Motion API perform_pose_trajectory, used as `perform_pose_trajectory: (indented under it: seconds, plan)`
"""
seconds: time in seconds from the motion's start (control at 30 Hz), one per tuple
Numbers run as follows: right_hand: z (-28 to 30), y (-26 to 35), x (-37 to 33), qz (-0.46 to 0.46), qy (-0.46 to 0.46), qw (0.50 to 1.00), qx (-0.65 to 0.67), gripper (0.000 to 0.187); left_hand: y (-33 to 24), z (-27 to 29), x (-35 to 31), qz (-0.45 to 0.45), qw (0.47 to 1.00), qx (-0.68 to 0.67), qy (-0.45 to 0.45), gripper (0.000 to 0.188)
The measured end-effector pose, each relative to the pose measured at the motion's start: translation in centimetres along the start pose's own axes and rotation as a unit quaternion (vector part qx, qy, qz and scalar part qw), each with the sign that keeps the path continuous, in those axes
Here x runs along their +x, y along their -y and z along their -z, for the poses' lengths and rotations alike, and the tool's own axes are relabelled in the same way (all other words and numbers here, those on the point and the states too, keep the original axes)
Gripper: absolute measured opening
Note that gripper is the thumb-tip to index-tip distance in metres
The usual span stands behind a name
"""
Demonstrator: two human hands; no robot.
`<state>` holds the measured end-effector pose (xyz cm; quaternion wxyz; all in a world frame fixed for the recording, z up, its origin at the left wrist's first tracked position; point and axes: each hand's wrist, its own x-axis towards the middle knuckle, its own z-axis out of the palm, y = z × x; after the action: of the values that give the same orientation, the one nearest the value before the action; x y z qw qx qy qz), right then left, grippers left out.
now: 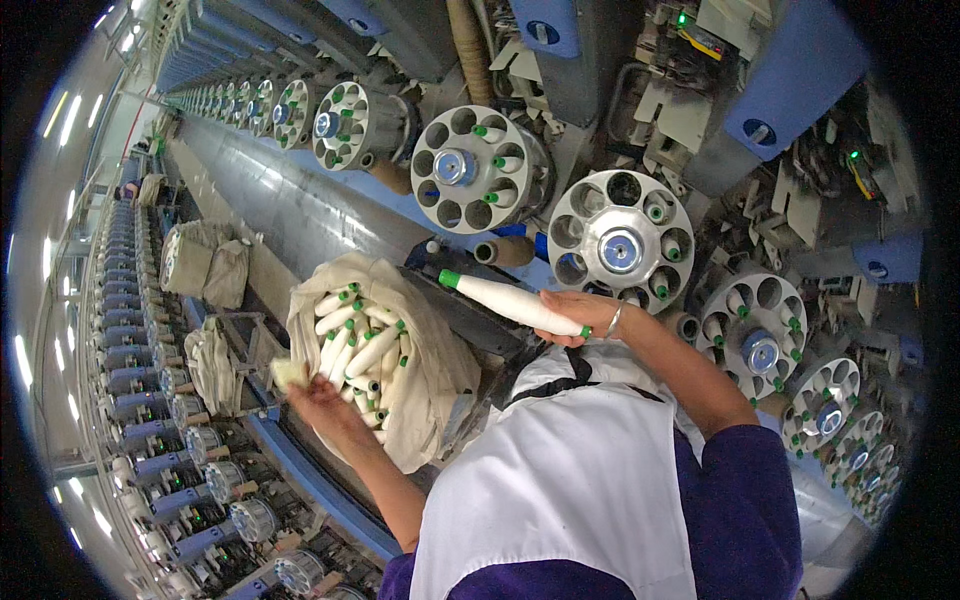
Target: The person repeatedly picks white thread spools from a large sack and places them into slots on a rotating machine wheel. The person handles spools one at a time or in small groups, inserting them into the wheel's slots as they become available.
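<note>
From the head view, my right hand (pixel 585 315) is closed around the base end of 1 white yarn bobbin (pixel 512 303) with green tips, holding it nearly level, its far end pointing left over the dark edge of the machine, below the round magazine wheels. To do this well, I judge I should keep my grip at the thick end so the wound yarn stays untouched by my palm, turn the bobbin until its tube lines up with an open pocket, and let it slide in straight rather than forcing it at a slant. My left hand (pixel 318 398) is down at the mouth of the cloth sack (pixel 440 370), fingers curled over a small pale thing I cannot make out clearly, so I cannot tell how firmly it grips. The sack stands open beside my apron and holds a heap of white bobbins (pixel 362 345) with green tips, lying crosswise on each other. The nearest magazine wheel (pixel 620 240) has most of its round pockets empty, with only a few green tips showing; the next wheel (pixel 478 168) to its left looks the same. More sacks (pixel 205 262) sit farther along the aisle; their contents are hidden.
</note>
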<state>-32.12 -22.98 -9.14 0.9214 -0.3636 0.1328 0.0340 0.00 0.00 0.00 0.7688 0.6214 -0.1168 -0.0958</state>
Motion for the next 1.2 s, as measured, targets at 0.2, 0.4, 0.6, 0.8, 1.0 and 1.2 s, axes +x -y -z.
perform_pose_trajectory:
  seconds: [0.2,0.4,0.6,0.8,1.0,1.2]
  plan:
    - [-1.0,1.5,0.6,-0.084,0.077,0.993,-0.015,0.058,2.8,-7.4,-8.1,0.116,0.930,0.174,0.301,0.029]
    - [-1.8,1.9,1.1,-0.026,0.061,0.977,-0.201,0.049,1.8,-8.4,-8.3,0.139,0.845,0.237,0.459,0.018]
    - [-0.7,1.9,1.4,0.159,-0.104,0.822,-0.537,0.041,-0.2,-7.3,-8.0,0.158,0.925,-0.141,0.316,0.022]
    - [1.5,-0.1,3.3,0.246,-0.203,0.727,-0.608,0.043,-0.3,-8.1,-10.5,0.149,0.952,-0.058,0.263,0.023]
    - [0.4,1.2,2.4,0.278,-0.206,0.718,-0.603,0.033,-0.8,-9.1,-11.7,0.185,0.925,-0.127,0.307,0.027]
    - [-3.7,3.6,-3.1,0.191,-0.164,0.868,-0.428,0.011,-2.8,-8.2,-8.3,0.154,0.969,-0.169,0.091,0.026]
